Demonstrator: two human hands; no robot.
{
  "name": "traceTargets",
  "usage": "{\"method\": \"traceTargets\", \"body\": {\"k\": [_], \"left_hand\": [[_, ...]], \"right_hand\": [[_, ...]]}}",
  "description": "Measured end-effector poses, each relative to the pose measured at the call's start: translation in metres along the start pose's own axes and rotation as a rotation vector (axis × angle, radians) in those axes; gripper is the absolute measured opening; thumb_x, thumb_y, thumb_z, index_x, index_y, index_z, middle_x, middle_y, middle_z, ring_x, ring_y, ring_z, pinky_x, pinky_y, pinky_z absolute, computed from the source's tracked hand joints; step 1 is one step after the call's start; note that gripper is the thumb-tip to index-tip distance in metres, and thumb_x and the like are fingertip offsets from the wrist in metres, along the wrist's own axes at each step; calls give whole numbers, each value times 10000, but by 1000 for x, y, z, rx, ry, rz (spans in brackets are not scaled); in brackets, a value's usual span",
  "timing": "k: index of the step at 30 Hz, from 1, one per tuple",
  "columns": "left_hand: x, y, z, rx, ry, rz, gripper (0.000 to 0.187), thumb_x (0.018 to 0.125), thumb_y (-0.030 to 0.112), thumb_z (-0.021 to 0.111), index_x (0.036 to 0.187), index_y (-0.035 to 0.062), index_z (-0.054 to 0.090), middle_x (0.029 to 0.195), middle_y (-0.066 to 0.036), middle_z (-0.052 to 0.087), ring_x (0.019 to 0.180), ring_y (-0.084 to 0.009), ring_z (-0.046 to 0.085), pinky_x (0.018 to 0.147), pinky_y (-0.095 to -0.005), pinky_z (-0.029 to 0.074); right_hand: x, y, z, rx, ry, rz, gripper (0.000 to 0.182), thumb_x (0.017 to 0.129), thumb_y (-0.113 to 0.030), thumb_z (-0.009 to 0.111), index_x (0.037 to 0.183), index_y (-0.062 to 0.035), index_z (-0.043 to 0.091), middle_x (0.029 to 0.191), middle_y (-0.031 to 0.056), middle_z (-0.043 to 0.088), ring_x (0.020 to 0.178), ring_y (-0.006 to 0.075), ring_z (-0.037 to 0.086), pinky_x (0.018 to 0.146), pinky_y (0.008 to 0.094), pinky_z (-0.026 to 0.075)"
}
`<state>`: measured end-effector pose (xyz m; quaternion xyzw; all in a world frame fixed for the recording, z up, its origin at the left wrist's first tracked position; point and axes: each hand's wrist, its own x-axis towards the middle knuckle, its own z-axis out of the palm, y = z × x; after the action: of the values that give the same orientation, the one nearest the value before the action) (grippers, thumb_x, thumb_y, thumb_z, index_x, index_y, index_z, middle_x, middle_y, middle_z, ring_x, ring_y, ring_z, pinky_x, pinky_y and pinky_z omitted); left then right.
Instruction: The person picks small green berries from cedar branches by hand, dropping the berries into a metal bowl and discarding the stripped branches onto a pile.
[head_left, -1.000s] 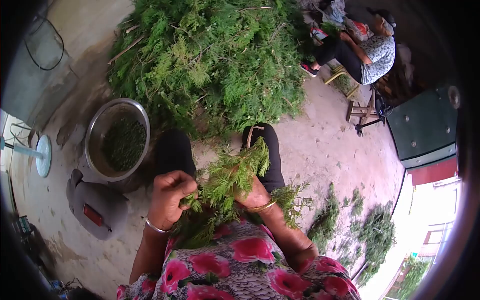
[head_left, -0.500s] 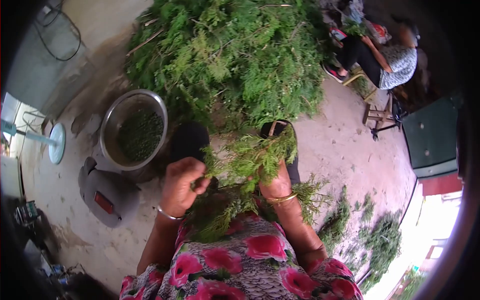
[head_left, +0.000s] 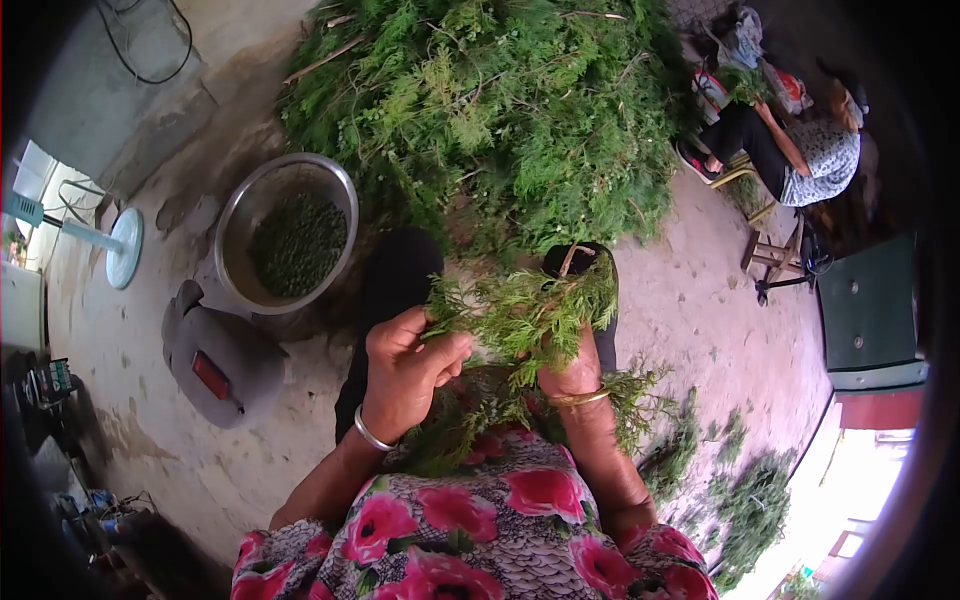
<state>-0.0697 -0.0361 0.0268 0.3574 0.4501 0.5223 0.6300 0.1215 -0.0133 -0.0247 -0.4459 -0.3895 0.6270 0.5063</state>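
Note:
A leafy green branch [head_left: 520,310] lies across my knees, its woody stem pointing up near my right knee. My right hand [head_left: 572,372], with a gold-coloured bangle at the wrist, is closed around it, and leaves cover most of the fingers. On the left, my left hand [head_left: 412,362], wearing a silver bangle, has its fingers pinched together at the edge of the foliage. Whatever sits between those fingertips is too small to make out. More green sprigs [head_left: 450,430] rest on my lap against the flowered clothing.
A large heap of branches [head_left: 490,120] lies ahead. A metal basin [head_left: 230,250] holding small green pieces stands left, near a grey cushion-like object [head_left: 245,360] with a red phone-like item [head_left: 210,375]. Another person [head_left: 815,150] sits at the upper right. Cut sprigs [head_left: 755,510] lie lower right.
My left hand has moved right and closer to the branch, its fingers now pressed together. The surroundings have shifted slightly right in view. My right hand still holds the branch.

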Motion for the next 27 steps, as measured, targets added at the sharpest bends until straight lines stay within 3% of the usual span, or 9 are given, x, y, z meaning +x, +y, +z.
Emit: {"method": "traceTargets", "body": {"k": [5, 8, 10, 14, 16, 17, 23, 25, 27], "left_hand": [[0, 7, -2, -102, 58, -81, 29, 834, -11, 584, 828, -29, 563, 687, -58, 569, 510, -76, 458, 430, -201, 299], [2, 4, -4, -75, -33, -109, 32, 828, -10, 589, 807, -26, 571, 691, -66, 577, 521, -73, 469, 433, -200, 315], [3, -2, -3, 63, -90, -198, 48, 824, 1, 603, 821, -26, 564, 683, -66, 575, 533, -67, 480, 446, -197, 341], [0, -3, 5, 189, -149, -161, 62, 823, 16, 615, 802, -20, 569, 684, -36, 575, 549, -66, 498, 460, -188, 358], [-3, -7, 4, 108, -85, -171, 65, 826, 25, 615, 800, -22, 578, 692, -40, 582, 545, -66, 498, 455, -191, 355], [-4, -8, 3, 29, -22, -181, 71, 829, 34, 615, 798, -24, 587, 699, -45, 588, 542, -67, 497, 450, -193, 352], [-16, 13, 4, 99, 38, 86, 98, 821, 37, 627, 762, -41, 619, 649, -49, 596, 504, -47, 489, 438, -196, 355], [-20, 28, -10, -40, 5, 65, 96, 841, 30, 562, 844, -37, 630, 646, -68, 593, 464, -46, 443, 417, -186, 308], [-16, 44, -26, -4, 88, 17, 132, 854, 67, 540, 879, -32, 624, 633, -70, 584, 438, -51, 409, 413, -187, 294]], "right_hand": [[-3, -15, 12, 161, 31, 26, 178, 884, -113, 545, 1034, -23, 578, 902, 55, 622, 762, 133, 566, 664, 291, 465], [-1, -21, 14, -291, -32, -27, 143, 892, -87, 537, 1018, -31, 572, 892, 58, 611, 771, 147, 568, 663, 306, 470], [-1, -27, 20, 181, 44, 127, 141, 890, -62, 525, 1025, -33, 559, 872, 56, 605, 760, 164, 573, 645, 307, 472], [2, -11, 10, -138, -90, -145, 140, 882, -59, 542, 1020, -36, 545, 874, 63, 607, 731, 179, 579, 624, 298, 474], [-4, -28, 20, 393, 72, 183, 167, 881, -59, 545, 1047, -41, 534, 896, 61, 604, 750, 180, 580, 630, 306, 480], [-4, -27, 18, 392, 71, 184, 167, 881, -59, 545, 1047, -41, 534, 896, 61, 604, 750, 180, 580, 630, 306, 480], [10, 0, -29, 424, -165, 182, 231, 895, -258, 538, 1076, -117, 559, 1045, 25, 596, 850, 195, 577, 785, 372, 464], [22, 9, -42, 143, -115, 3, 242, 875, -297, 557, 1064, -149, 593, 1029, 13, 613, 776, 199, 574, 822, 449, 430], [23, 0, -48, 716, -284, 86, 256, 856, -323, 579, 1068, -180, 602, 973, 7, 640, 681, 189, 558, 802, 528, 413]]}}
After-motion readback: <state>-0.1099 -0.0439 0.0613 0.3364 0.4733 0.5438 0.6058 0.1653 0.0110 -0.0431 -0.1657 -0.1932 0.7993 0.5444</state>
